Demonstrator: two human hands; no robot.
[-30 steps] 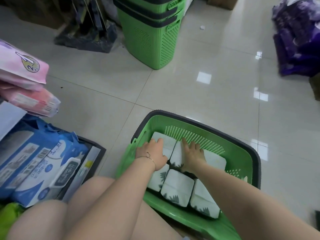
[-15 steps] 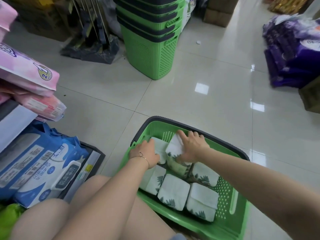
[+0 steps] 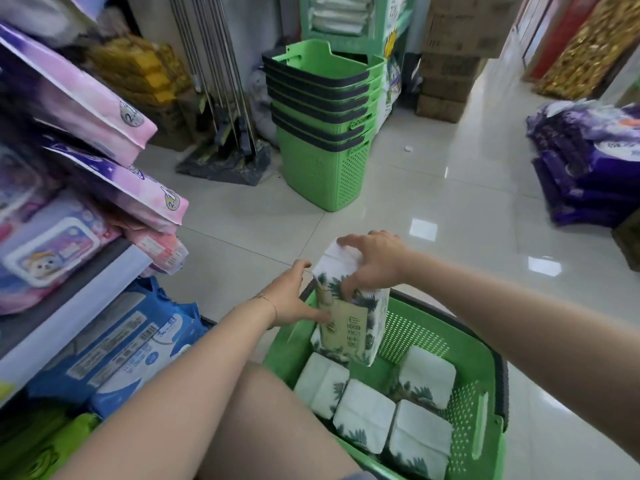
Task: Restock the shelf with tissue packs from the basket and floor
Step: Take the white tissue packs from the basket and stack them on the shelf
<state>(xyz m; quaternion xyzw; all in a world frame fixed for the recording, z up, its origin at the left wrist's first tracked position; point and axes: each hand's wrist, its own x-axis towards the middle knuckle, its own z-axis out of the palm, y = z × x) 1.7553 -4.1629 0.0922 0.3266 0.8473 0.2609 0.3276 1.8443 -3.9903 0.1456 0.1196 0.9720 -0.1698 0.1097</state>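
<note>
Because the shelf [image 3: 79,299] stands at the far left with pink and blue packs [image 3: 131,355] already crowding its tiers, the load has to travel leftward over the person's knees. The left hand [image 3: 291,299] cups the side of one tissue pack [image 3: 349,320], thumb across its lower front, probably to steady it. The right hand [image 3: 375,261] clamps the pack's top from above, so both hands are wrapped on it. The pack hangs upright over the far-left corner of the green basket [image 3: 485,420], its base about level with the rim. Five more packs [image 3: 363,414] sit on end inside the basket. Open tile floor [image 3: 450,209] lies beyond, with purple bundles [image 3: 588,161] well apart at right.
</note>
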